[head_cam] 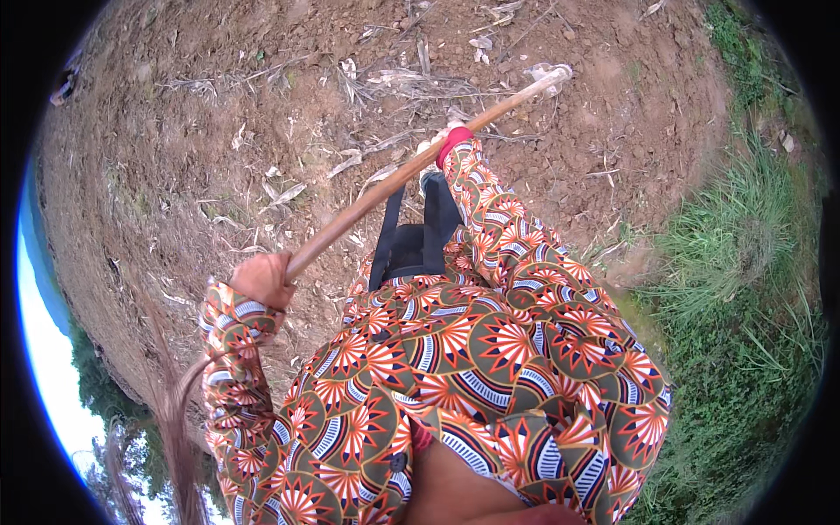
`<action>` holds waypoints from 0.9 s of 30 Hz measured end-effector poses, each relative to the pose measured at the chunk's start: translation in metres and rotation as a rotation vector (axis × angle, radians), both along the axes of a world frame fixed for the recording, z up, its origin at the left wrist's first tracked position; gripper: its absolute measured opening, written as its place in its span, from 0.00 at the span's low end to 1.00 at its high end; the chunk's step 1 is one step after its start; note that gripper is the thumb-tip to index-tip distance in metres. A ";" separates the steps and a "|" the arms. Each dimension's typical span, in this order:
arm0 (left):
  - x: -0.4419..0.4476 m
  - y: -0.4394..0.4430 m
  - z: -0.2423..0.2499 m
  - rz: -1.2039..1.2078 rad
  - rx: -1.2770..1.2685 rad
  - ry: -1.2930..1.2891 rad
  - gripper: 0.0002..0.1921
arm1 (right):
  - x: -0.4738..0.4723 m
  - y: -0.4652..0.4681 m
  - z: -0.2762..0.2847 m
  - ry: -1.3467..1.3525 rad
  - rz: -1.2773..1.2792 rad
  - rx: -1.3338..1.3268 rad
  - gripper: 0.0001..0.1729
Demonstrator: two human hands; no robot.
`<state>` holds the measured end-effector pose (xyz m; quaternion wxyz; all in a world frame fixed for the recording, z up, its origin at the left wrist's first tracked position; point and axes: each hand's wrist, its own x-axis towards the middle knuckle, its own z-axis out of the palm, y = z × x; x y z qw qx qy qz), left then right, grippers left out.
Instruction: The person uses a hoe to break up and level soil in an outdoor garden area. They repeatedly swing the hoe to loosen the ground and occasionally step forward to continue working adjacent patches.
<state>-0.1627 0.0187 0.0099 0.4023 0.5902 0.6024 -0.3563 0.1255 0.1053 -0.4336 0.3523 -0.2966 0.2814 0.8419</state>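
A long wooden tool handle (354,213) slants across my view from lower left to upper right. My left hand (262,281) is closed around its near end, beside my body. Farther up the shaft, my right hand (453,126) also grips it, partly hidden by the wood and a red cuff (454,146). A pale, blurred head (556,75) sits at the handle's far end, low over the soil; its shape is hard to make out, possibly a hoe. Patterned sleeves cover both arms.
Brown tilled soil (590,131) spreads ahead, strewn with dry maize stalks and husks (413,85). Green grass and weeds (728,243) border the right side. Dark straps (433,210) hang at my front. Loose strands of hair (174,420) blur the lower left.
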 end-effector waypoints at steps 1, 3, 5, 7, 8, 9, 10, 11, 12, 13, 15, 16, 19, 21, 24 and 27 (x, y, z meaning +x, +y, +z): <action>0.011 -0.029 0.010 0.050 -0.005 0.031 0.13 | -0.012 -0.019 -0.017 0.137 0.024 0.009 0.19; 0.006 -0.017 -0.014 -0.061 0.093 -0.063 0.12 | 0.044 -0.013 -0.105 0.559 -0.068 0.298 0.19; 0.011 -0.124 -0.021 0.260 0.016 0.104 0.12 | -0.019 -0.073 -0.018 0.146 0.114 -0.033 0.19; 0.014 -0.136 -0.031 0.359 0.030 0.165 0.11 | -0.008 -0.077 0.024 0.010 0.138 -0.074 0.19; 0.013 -0.138 -0.037 0.359 0.022 0.171 0.10 | -0.004 -0.079 0.032 -0.024 0.140 -0.089 0.19; 0.013 -0.142 -0.043 0.362 0.013 0.180 0.10 | -0.001 -0.081 0.040 -0.049 0.141 -0.093 0.20; 0.012 -0.148 -0.050 0.367 0.001 0.191 0.10 | -0.001 -0.082 0.048 -0.065 0.144 -0.098 0.20; 0.014 -0.154 -0.056 0.412 -0.012 0.157 0.10 | 0.003 -0.083 0.056 -0.086 0.138 -0.103 0.20; 0.010 -0.172 -0.069 0.455 -0.119 0.139 0.11 | 0.004 -0.085 0.062 -0.094 0.135 -0.110 0.20; 0.013 -0.182 -0.075 0.435 -0.153 0.123 0.12 | 0.005 -0.087 0.067 -0.112 0.134 -0.112 0.20; 0.024 -0.200 -0.086 0.441 -0.186 0.083 0.16 | 0.007 -0.092 0.069 -0.135 0.131 -0.131 0.20; 0.023 -0.206 -0.091 0.475 -0.192 0.056 0.17 | 0.010 -0.090 0.068 -0.152 0.130 -0.134 0.20; 0.011 -0.174 -0.091 0.481 -0.225 -0.043 0.19 | 0.019 -0.083 0.066 -0.241 0.108 -0.163 0.20; 0.011 -0.184 -0.103 0.463 -0.166 -0.064 0.17 | 0.030 -0.076 0.072 -0.304 0.102 -0.179 0.21; 0.017 -0.184 -0.104 0.461 -0.174 -0.186 0.17 | 0.047 -0.072 0.075 -0.389 0.110 -0.228 0.21; 0.027 -0.161 -0.106 0.363 -0.185 -0.105 0.18 | 0.070 -0.068 0.072 -0.461 0.083 -0.278 0.21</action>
